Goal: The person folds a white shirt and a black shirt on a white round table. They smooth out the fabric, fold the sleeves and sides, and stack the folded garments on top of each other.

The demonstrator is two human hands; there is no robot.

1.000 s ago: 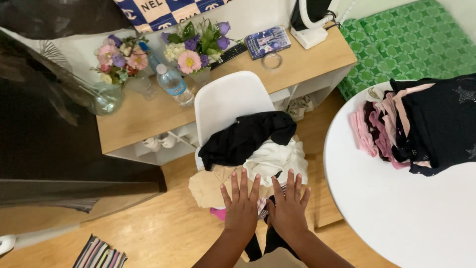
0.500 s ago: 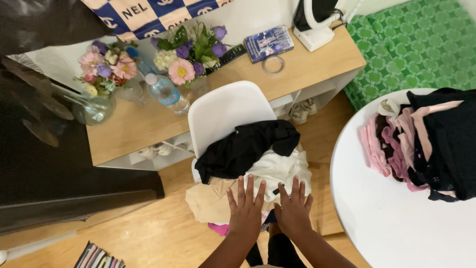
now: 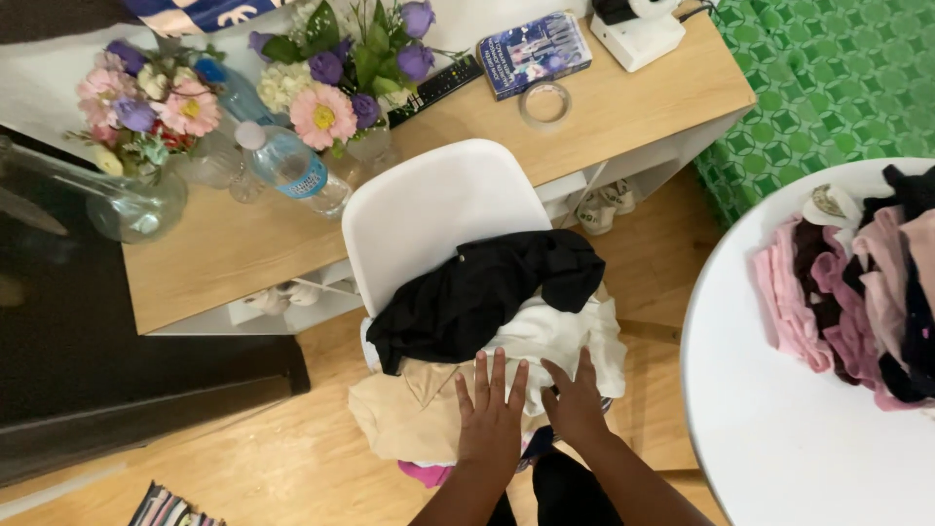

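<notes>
A white chair (image 3: 438,209) carries a heap of clothes. On top lies a black garment (image 3: 477,292), beside it a white garment (image 3: 570,341), and at the front a beige garment (image 3: 404,414). A bit of pink cloth (image 3: 426,474) shows under the heap. My left hand (image 3: 490,414) lies flat with fingers spread on the front of the heap, where beige meets white. My right hand (image 3: 575,401) rests next to it on the white garment, fingers apart. Neither hand grips anything.
A round white table (image 3: 779,429) at the right holds a pile of pink and dark clothes (image 3: 857,292). Behind the chair a wooden desk (image 3: 224,253) bears flower vases (image 3: 341,88), a water bottle (image 3: 292,168), a remote, a book and a tape roll (image 3: 544,103). A green patterned rug (image 3: 838,78) lies far right.
The view has drawn closer to the chair and shifted. Both hands have slid forward onto the heap of clothes, staying flat and side by side.
</notes>
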